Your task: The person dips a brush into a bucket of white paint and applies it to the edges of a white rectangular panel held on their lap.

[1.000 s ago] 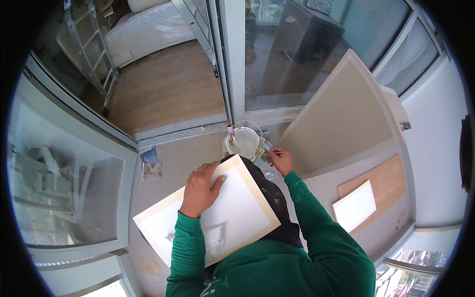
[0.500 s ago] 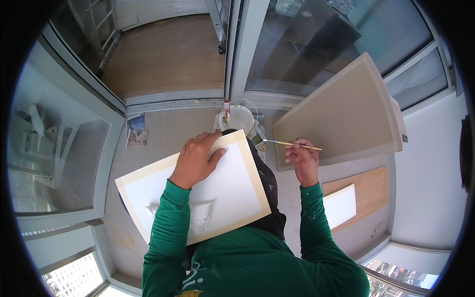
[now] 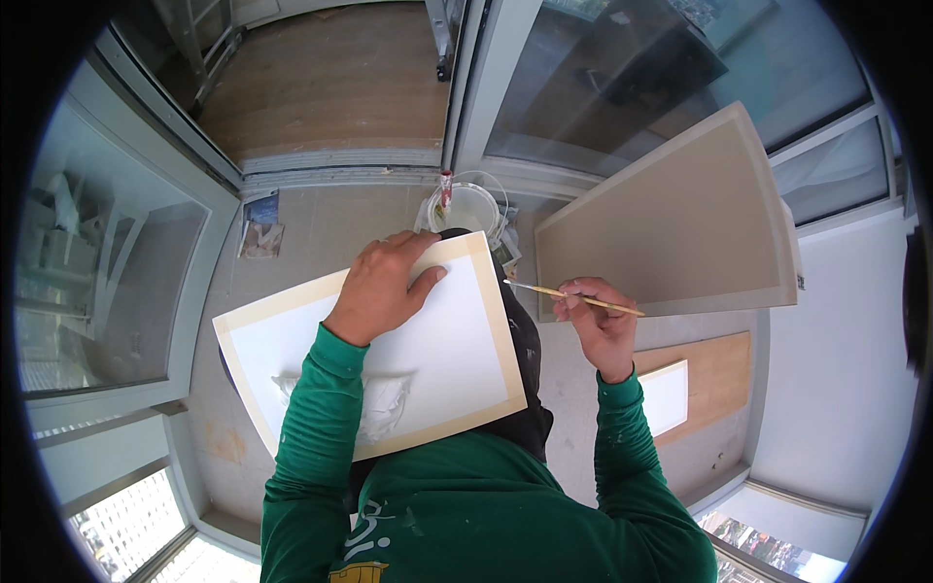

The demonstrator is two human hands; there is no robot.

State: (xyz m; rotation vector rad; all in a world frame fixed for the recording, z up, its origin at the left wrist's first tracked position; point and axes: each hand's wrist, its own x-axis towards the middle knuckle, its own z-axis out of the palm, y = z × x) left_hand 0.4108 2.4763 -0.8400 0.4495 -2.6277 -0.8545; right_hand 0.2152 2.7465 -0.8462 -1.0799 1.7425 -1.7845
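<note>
A white panel (image 3: 457,340) with a cream border lies across my lap, tilted up to the right. My left hand (image 3: 387,289) grips its far edge, fingers over the border and thumb on the white face. Between the fingers and thumb of my right hand (image 3: 603,325) is a thin paintbrush (image 3: 573,296) with a wooden handle. Its pale tip points left, just off the panel's right edge. On the panel's near part sits a crumpled white packet (image 3: 387,403), partly hidden by my left forearm.
A white bucket (image 3: 473,216) stands on the floor beyond my knees, with a red-and-white tube (image 3: 446,189) at its rim. A large beige panel (image 3: 680,223) leans against the glass at right. Near it lies a brown board (image 3: 719,384) bearing a smaller white panel (image 3: 666,398).
My right hand has brought the brush tip left, closer to the panel's right edge, and the handle slopes more. My left hand keeps its hold. The whole view has shifted slightly.
</note>
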